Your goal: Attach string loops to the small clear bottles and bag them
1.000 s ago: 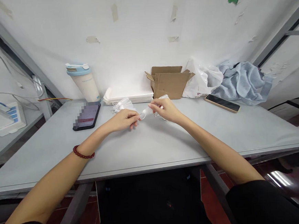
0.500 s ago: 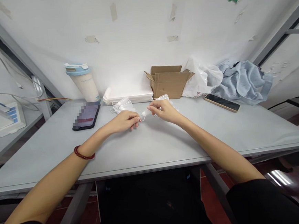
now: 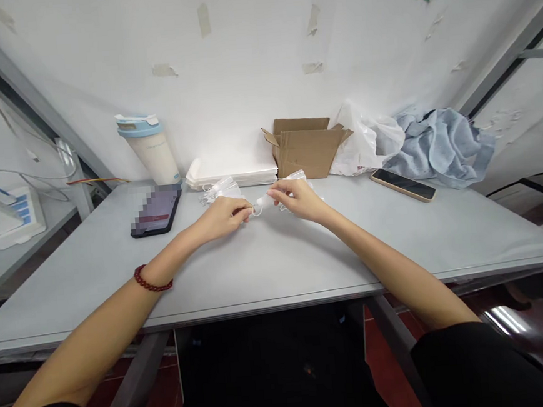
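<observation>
White clip (image 3: 258,206), small and partly hidden, sits pinched between both hands above the worktop (image 3: 276,259): the left hand (image 3: 223,217) grips one end with closed fingertips, the right hand (image 3: 297,200) clasps the other. A pile of like white pieces (image 3: 218,191) lies just behind, seemingly handled; how many remain cannot be told.

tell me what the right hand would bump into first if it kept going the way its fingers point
Most likely the left hand: the right hand points leftward at it, with only the small white piece they pinch lying between. Depth is hard to judge.
</observation>
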Demonstrator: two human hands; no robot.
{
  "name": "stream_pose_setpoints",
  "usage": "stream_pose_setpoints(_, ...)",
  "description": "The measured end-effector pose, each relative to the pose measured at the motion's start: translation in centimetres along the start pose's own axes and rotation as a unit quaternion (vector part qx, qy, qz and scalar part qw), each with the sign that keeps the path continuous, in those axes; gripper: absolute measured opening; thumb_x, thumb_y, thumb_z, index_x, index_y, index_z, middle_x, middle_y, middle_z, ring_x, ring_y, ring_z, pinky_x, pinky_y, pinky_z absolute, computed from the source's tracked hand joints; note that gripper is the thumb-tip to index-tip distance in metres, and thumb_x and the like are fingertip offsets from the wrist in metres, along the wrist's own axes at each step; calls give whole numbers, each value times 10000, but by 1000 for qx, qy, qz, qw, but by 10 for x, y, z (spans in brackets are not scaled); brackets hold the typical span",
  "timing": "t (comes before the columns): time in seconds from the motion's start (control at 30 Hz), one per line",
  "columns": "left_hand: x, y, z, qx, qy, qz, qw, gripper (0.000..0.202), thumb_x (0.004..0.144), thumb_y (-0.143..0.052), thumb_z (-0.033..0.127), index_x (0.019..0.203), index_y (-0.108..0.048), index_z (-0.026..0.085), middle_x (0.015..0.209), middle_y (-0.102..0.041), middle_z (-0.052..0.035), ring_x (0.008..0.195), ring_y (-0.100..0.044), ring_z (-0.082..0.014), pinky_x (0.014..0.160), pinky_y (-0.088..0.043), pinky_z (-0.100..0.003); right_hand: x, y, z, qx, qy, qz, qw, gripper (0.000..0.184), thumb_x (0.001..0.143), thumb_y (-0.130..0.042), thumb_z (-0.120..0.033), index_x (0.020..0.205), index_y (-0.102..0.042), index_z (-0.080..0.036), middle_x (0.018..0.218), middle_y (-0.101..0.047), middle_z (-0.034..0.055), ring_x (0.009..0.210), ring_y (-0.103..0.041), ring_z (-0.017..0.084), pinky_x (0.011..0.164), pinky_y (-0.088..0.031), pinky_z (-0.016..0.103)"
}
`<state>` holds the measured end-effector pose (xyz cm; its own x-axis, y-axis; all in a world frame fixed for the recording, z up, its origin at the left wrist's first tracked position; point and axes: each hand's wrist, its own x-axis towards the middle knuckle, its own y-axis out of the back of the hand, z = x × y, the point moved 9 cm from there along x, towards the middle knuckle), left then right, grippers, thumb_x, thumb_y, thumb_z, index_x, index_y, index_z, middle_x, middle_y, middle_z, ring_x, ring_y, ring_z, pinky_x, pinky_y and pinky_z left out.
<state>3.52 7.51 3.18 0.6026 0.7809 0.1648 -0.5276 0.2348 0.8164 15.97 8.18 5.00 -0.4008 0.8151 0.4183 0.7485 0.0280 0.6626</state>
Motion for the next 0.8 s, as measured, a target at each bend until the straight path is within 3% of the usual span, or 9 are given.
stream_pose_setpoints(0.17, 0, 7, -11, -96, 70, 6, 993, 210, 811, -488, 230, 882, -663, 137, 755, -674, -29, 607, -599, -122, 550, -433, -220, 1, 3, 0, 3, 5, 6, 1000, 274, 901, -462, -321, 831, -658, -142, 700, -645, 19, 623, -502, 112, 616, -362, 232)
stream_pose_setpoints(0.27, -1, 6, -15, -146, 102, -2, 984, 202, 826, -499, 250, 826, -661, 130, 750, -671, -44, 593, -589, -114, 503, -416, -205, 0, 3, 1, 5, 6, 8, 1000, 262, 900, -468, -313, 836, -656, -143, 711, -648, 20, 646, -513, 116, 624, -367, 231)
stream_pose_setpoints(0.43, -1, 9, -8, -145, 85, 15, 986, 197, 817, -554, 255, 686, -629, 127, 605, -610, -14, 535, -546, -93, 497, -397, -193, -1, 1, 0, 5, 11, 14, 1000, 262, 903, -463, -301, 815, -652, -143, 691, -635, 15, 623, -505, 109, 623, -367, 232)
stream_pose_setpoints(0.8, -1, 7, -6, -167, 42, 37, 984, 199, 802, -567, 265, 671, -629, 128, 564, -591, -5, 534, -537, -96, 539, -419, -206, -3, -1, -2, 9, -14, 21, 1000, 258, 892, -466, -287, 780, -646, -140, 671, -623, 16, 594, -480, 108, 603, -362, 235)
